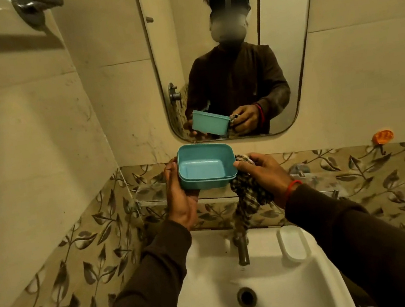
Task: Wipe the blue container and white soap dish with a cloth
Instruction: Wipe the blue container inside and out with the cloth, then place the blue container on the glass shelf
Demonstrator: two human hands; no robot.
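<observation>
The blue container [204, 164], an open rectangular plastic box, is held up in front of the mirror with its inside facing me. My left hand [180, 195] grips its left side and bottom. My right hand [264, 173] holds a checked cloth [247, 194] bunched against the container's right side, thumb on the rim; the cloth's tail hangs down toward the tap. The white soap dish [293, 243] lies on the sink's right ledge, partly behind my right sleeve.
A white sink [214, 281] with a metal tap [242, 250] and a drain [246, 296] sits below my hands. A glass shelf [150, 194] runs along the leaf-patterned tiles. The mirror [205, 35] hangs on the wall ahead. An orange object [382, 136] sticks to the right wall.
</observation>
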